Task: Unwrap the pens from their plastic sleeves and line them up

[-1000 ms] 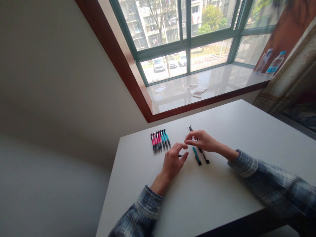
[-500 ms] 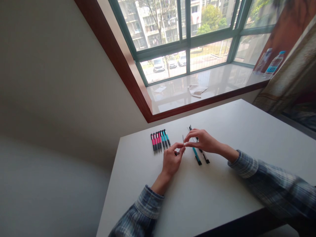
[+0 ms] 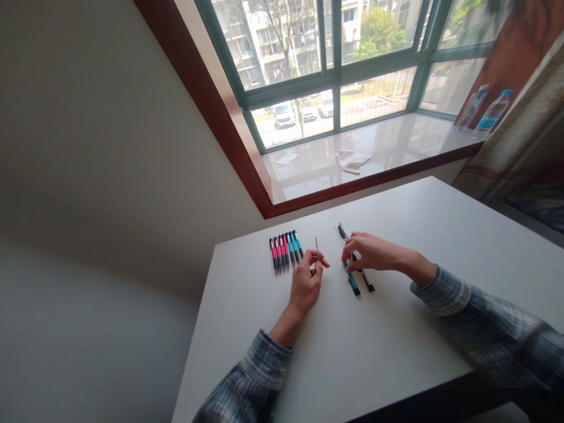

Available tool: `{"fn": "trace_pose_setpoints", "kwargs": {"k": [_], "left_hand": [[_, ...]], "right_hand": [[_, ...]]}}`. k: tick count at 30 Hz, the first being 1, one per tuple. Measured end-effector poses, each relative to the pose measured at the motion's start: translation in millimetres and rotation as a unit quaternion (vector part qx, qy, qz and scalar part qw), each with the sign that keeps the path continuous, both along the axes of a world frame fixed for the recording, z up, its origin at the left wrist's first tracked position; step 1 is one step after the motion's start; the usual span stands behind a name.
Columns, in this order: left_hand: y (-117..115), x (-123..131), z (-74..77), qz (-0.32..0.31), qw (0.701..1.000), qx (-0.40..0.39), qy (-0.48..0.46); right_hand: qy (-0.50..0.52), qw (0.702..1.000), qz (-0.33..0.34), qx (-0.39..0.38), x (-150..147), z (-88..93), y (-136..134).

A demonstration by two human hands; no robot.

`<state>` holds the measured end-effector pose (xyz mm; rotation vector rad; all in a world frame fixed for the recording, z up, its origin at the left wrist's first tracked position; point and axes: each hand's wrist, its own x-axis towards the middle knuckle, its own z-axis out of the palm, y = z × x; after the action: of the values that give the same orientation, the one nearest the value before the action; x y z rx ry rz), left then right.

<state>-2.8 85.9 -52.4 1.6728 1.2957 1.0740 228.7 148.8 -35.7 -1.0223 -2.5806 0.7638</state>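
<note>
My left hand [image 3: 305, 286] pinches a thin metal pen refill [image 3: 316, 249] upright; my curled right hand [image 3: 372, 254] sits just above a teal plastic pen barrel [image 3: 352, 282] at 7 o'clock, its grip unclear. A row of pink-and-teal pens [image 3: 285, 251] lies at 11 o'clock on the white table [image 3: 247, 364].

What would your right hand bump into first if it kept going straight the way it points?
Your right hand would probably meet the thin pen refill first, the one standing up in your left hand. Depth is hard to judge here, so it might pass just beside it.
</note>
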Motion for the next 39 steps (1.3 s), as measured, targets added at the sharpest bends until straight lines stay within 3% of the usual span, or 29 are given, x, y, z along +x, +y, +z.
{"fn": "trace_pose_setpoints", "kwargs": {"k": [12, 19, 24, 27, 30, 34, 39], "left_hand": [[-0.6, -5.6, -1.3, -0.001, 0.998, -0.046, 0.041], [1.2, -6.6, -0.6, -0.08, 0.993, -0.083, -0.03], [3.1, -8.9, 2.1, -0.131, 0.985, -0.102, -0.051], [2.7, -7.8, 4.2, -0.13, 0.982, -0.127, -0.048], [3.0, -5.8, 3.7, -0.109, 0.985, -0.118, -0.067], [4.5, -5.6, 0.2, -0.064, 0.983, -0.132, -0.107], [6.3, -6.3, -3.3, -0.041, 0.973, -0.166, -0.156]], "right_hand": [[0.008, 0.998, 0.027, -0.052, -1.5, 10.4, -5.9], [0.1, 0.972, 0.088, -0.193, -7.8, 28.6, -15.7], [0.24, 0.958, -0.031, -0.153, -18.2, 14.3, -13.6], [0.269, 0.951, -0.054, -0.142, -21.2, 7.4, -11.4], [0.244, 0.963, -0.051, -0.105, -17.0, 8.0, -10.3], [0.112, 0.994, -0.004, -0.005, -5.6, 10.2, -7.9], [0.025, 0.995, 0.096, -0.025, -5.1, 4.6, -8.4]]}}
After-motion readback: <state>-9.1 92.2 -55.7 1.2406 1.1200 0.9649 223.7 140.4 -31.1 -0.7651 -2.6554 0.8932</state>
